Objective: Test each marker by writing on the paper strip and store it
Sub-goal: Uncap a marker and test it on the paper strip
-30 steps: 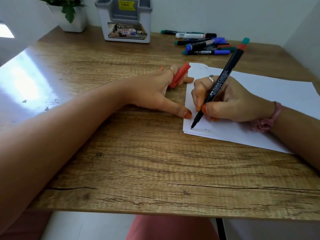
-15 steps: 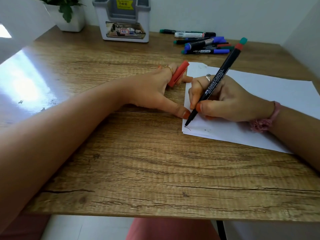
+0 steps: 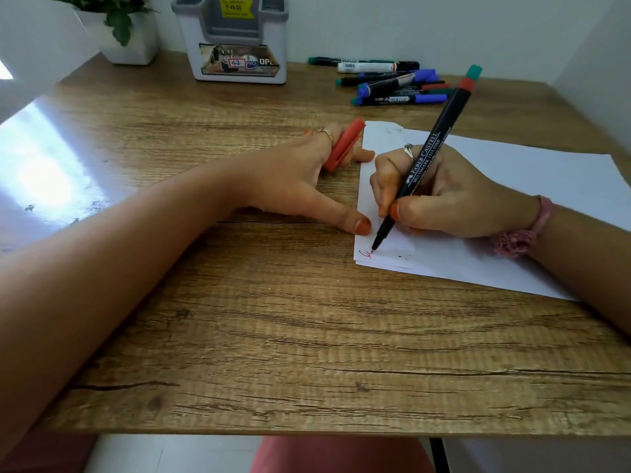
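Note:
My right hand (image 3: 454, 196) grips a black marker (image 3: 426, 155) with a red and teal end, its tip touching the white paper (image 3: 512, 186) near the paper's front left corner. A small red squiggle (image 3: 367, 254) lies beside the tip. My left hand (image 3: 293, 179) rests flat on the table just left of the paper, thumb at the paper's edge. The marker's red cap (image 3: 343, 145) is pinched between two of its fingers.
A grey and white pen holder (image 3: 235, 39) stands at the back of the wooden table (image 3: 273, 319). Several markers (image 3: 392, 83) lie in a loose pile at the back right. A potted plant (image 3: 126, 32) sits at the back left corner.
The marker tip has moved down and left to the paper's corner and drawn a short red mark. My left hand has stayed in place with the cap.

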Action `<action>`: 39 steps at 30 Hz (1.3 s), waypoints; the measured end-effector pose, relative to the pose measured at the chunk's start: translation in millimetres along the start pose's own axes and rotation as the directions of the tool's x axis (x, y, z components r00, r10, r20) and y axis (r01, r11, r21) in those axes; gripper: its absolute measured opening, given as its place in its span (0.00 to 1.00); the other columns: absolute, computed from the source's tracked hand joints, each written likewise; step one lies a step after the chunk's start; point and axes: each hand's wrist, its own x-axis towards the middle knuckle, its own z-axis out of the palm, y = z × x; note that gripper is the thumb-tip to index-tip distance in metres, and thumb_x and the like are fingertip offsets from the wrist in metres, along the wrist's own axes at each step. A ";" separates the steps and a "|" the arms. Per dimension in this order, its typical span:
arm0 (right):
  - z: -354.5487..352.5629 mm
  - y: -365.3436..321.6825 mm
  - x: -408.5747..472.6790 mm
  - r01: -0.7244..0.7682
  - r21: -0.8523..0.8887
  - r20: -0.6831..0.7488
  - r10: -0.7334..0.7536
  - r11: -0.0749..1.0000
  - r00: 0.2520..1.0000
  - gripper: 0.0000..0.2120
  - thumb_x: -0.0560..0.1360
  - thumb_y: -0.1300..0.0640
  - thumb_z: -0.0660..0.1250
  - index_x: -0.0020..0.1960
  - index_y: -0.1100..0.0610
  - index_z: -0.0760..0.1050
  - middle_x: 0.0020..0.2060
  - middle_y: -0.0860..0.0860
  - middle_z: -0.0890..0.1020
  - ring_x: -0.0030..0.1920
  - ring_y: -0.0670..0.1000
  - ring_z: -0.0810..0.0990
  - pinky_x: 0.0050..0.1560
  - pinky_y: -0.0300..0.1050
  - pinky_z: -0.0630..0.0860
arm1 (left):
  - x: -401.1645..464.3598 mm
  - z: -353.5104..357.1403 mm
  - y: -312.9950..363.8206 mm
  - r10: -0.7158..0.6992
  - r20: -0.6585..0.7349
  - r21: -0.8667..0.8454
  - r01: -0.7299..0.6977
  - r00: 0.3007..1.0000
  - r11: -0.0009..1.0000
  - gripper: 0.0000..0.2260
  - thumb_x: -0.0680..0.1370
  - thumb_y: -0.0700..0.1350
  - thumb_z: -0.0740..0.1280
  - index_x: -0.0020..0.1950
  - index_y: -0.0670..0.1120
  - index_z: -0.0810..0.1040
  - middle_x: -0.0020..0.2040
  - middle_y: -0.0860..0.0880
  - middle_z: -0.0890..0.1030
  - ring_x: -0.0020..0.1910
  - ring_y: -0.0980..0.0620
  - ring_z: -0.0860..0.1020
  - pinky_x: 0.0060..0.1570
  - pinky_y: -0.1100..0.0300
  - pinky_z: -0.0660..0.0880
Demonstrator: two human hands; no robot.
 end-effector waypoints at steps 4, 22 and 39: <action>0.5 -0.3 -0.1 -0.007 -0.007 -0.026 0.006 1.000 1.000 0.01 0.66 0.60 0.63 0.37 0.57 0.73 0.32 0.46 0.78 0.32 0.41 0.75 0.34 0.33 0.71 | -0.4 -0.4 0.0 -0.001 0.003 -0.015 0.001 1.000 1.000 0.47 0.58 0.64 0.71 0.72 0.53 0.55 0.62 0.61 0.65 0.62 0.62 0.64 0.55 0.72 0.61; 1.1 -0.6 0.4 -0.011 -0.017 -0.069 0.009 1.000 0.998 0.05 0.66 0.68 0.64 0.37 0.58 0.73 0.30 0.44 0.78 0.30 0.40 0.74 0.33 0.32 0.70 | 0.6 0.0 0.1 -0.005 -0.006 -0.027 0.005 1.000 1.000 0.48 0.58 0.64 0.71 0.72 0.53 0.55 0.63 0.60 0.66 0.63 0.60 0.64 0.60 0.66 0.62; 1.2 1.5 0.5 -0.020 0.002 -0.108 0.020 1.000 0.994 0.01 0.65 0.60 0.63 0.36 0.57 0.73 0.29 0.52 0.75 0.28 0.44 0.72 0.30 0.35 0.69 | -1.1 -1.3 2.0 -0.010 -0.003 -0.012 0.010 1.000 1.000 0.41 0.60 0.62 0.72 0.67 0.56 0.56 0.47 0.73 0.62 0.47 0.78 0.63 0.45 0.78 0.61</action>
